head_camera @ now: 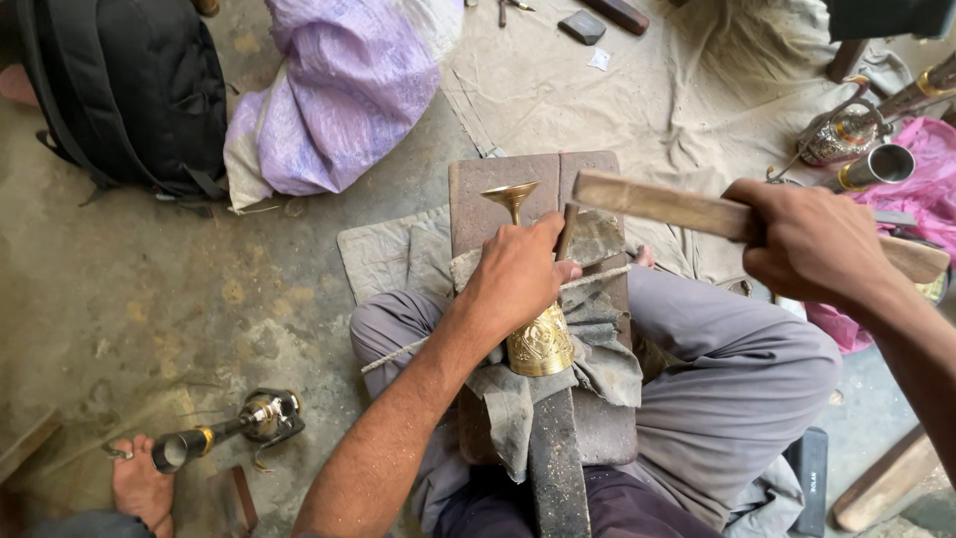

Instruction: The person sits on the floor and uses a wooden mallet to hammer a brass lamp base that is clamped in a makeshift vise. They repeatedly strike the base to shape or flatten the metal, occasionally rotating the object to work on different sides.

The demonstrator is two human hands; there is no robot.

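My left hand (516, 277) grips a golden engraved brass goblet (539, 344) lying on its side over a rag-covered wooden block (503, 181) across my lap, its flared foot (511, 193) pointing away from me. A thin metal tool sticks out by the fingers of that hand. My right hand (812, 242) is raised to the right and holds a long flat wooden mallet (652, 202), whose far end hovers just above and right of the goblet's foot. A dark metal bar (556, 458) runs under the goblet toward me.
A black backpack (134, 90) and a purple sack (344, 90) lie at the back left. A beige cloth (687, 90) covers the floor behind. Metal vessels (864, 149) and a pink bag (921, 179) sit at right. A brass pipe piece (234, 428) lies near another person's foot (139, 488).
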